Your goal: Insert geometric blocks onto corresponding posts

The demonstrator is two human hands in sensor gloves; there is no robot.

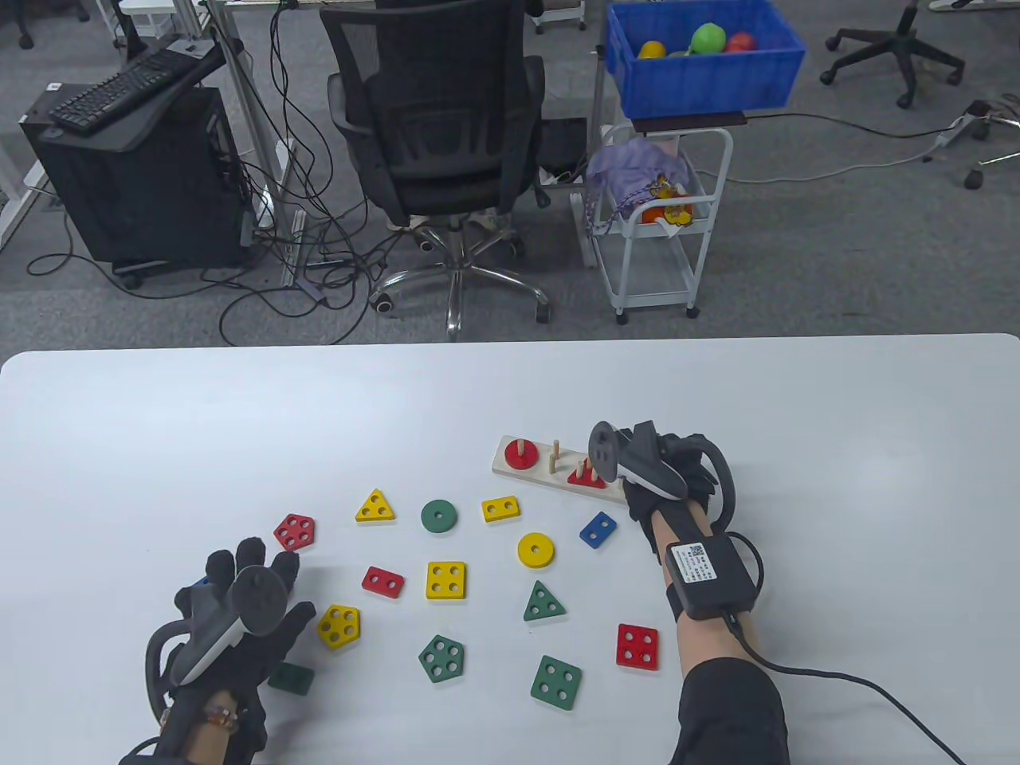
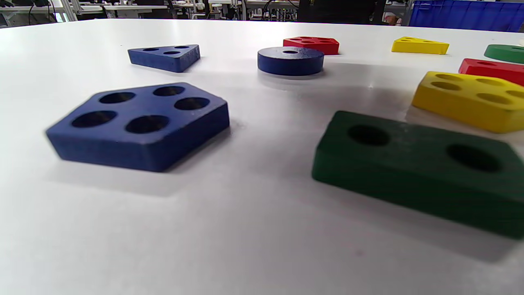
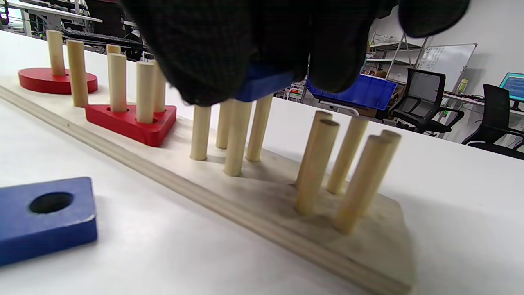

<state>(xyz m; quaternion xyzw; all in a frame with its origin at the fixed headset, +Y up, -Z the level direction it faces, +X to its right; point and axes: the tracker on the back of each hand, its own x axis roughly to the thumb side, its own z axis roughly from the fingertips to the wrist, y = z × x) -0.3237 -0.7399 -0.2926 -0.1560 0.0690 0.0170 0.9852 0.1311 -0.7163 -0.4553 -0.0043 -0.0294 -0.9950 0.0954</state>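
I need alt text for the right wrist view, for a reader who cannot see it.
The gloved right hand holds a blue block on top of a group of four wooden posts on a wooden peg board. Farther left, a red triangle and a red disc already sit on their posts.

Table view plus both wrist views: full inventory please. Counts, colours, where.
Peg board: 1, wood, table right of centre.
Red disc, red triangle: 1 each, seated on board posts.
Red blocks: 3, loose on table.
Yellow blocks: 5, loose, mid-table.
Green blocks: 5, loose, one by the left hand.
Blue blocks: 4, loose, three near left hand, one near board.
Held block: 1, blue, above the four-post group.
Chair, bin, cart: 1 each, floor behind.
Left hand: open, over table.
Right hand: grips held block.
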